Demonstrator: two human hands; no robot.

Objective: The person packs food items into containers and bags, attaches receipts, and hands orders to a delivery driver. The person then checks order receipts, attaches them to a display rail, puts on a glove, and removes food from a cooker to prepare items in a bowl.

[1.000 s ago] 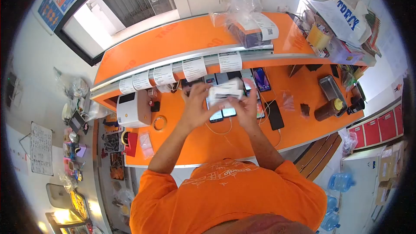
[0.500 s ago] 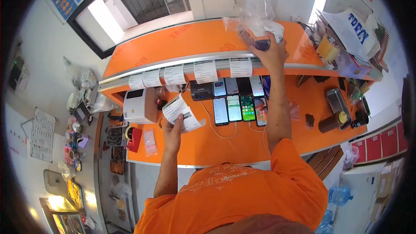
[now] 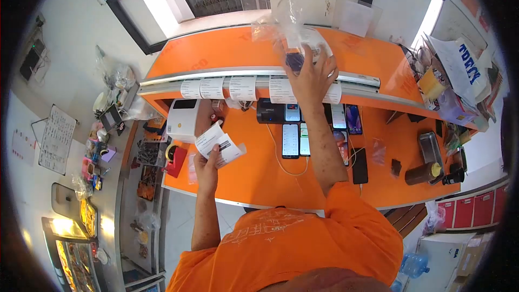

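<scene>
My left hand (image 3: pixel 207 172) is closed on printed paper slips (image 3: pixel 220 148), fanned out above the orange counter beside the white label printer (image 3: pixel 187 120). Over the raised orange ledge, my right hand (image 3: pixel 313 78) grips a clear plastic bag (image 3: pixel 287 24) with a white paper and something dark at its lower part; exactly what is inside I cannot make out. Below my right forearm lie several phones, among them a phone with a white screen (image 3: pixel 290 140) and a dark phone (image 3: pixel 359 166). Printed slips (image 3: pixel 242 87) hang in a row from the ledge's metal rail.
A red tape dispenser (image 3: pixel 174 160) stands at the counter's left. To the right are a metal tray (image 3: pixel 430 147), a brown bottle (image 3: pixel 423 173) and a dark bottle (image 3: pixel 454 177). White cables run between the phones. Papers and bags (image 3: pixel 448 75) crowd the ledge's right end.
My right hand has moved left along the ledge with the plastic bag. My left hand, still holding the slips, has shifted slightly toward the printer. The head view has shifted too.
</scene>
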